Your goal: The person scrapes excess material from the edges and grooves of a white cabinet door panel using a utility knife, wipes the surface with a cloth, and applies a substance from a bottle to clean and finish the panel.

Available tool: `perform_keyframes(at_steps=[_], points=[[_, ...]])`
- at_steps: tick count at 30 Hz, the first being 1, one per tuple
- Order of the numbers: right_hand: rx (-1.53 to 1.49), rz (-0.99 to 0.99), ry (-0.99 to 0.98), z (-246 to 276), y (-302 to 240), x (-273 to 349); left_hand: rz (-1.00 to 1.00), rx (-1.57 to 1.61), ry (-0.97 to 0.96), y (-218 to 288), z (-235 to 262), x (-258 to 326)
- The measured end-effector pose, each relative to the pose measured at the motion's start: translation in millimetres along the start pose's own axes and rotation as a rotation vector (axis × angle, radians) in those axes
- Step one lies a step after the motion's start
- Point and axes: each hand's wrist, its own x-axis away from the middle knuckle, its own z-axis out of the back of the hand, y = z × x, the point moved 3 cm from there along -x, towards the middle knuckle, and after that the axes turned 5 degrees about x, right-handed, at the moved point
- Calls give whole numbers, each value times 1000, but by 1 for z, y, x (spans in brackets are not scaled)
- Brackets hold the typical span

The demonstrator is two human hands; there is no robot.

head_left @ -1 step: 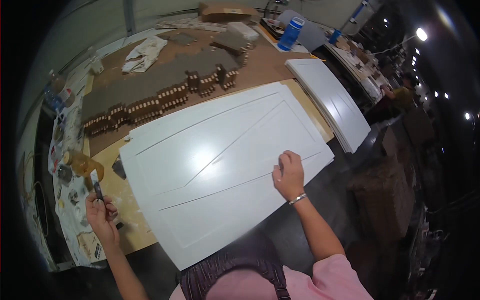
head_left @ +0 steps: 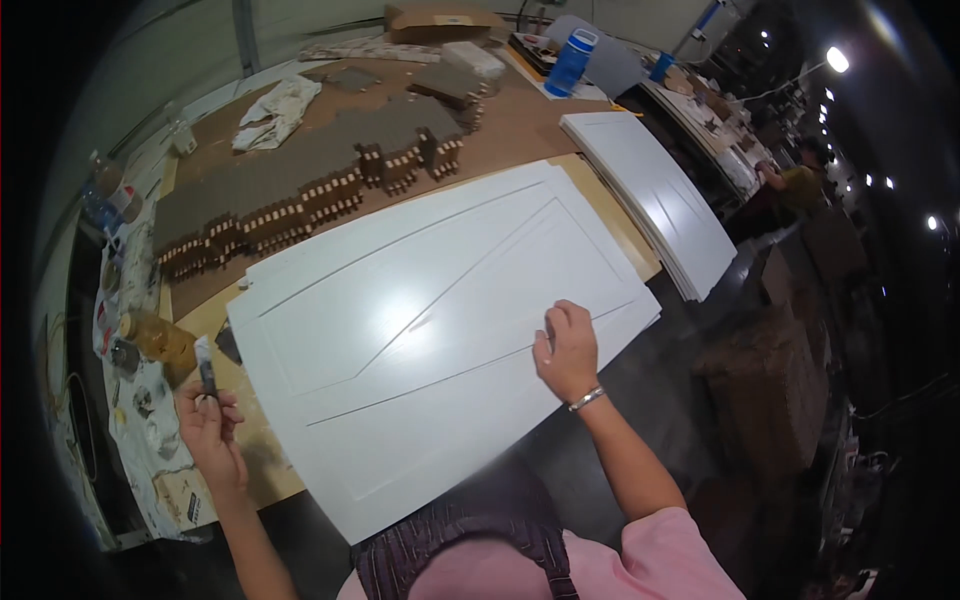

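A large white panel [head_left: 400, 440] with grooved lines lies across the table in front of me; its layered edges suggest a stack. My right hand [head_left: 568, 350] rests at the panel's right part, fingers curled in, near a groove. Whether a small thing sits between thumb and fingers, I cannot make out. To the left of the panel, my left hand [head_left: 212, 425] holds upright a small dark-handled tool [head_left: 208, 376] with a whitish tip. It could be a small putty knife or a brush. That hand is just in front of a jar of yellowish liquid [head_left: 160, 338].
Rows of brown slotted pieces [head_left: 300, 195] lie behind the panel, with a white rag [head_left: 277, 112] beyond. A blue bottle [head_left: 572, 65] stands at the back. More white panels [head_left: 650, 200] are stacked at right. A co-worker [head_left: 797, 185] sits far right; stained cloth [head_left: 150, 420] covers the left side.
My left hand with the small tool has come slightly right, closer to the panel. The whole view has shifted a little; my right hand stays at the same part of the panel.
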Motion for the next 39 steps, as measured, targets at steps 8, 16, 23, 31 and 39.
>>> perform_keyframes(at_steps=[8,16,23,31,39], points=[[-564,287,-205,36,46,35,375,41,-434,-77,-308,56],[-803,459,-437,58,140,15,-174,-619,-601,-115,-451,80],[-858,516,-361,36,160,30,-484,-962,-607,-124,-480,92],[-945,522,-417,34,163,28,-485,-1013,-567,-129,-483,99],[-966,516,-469,35,163,27,-476,-982,-549,-126,-484,101]])
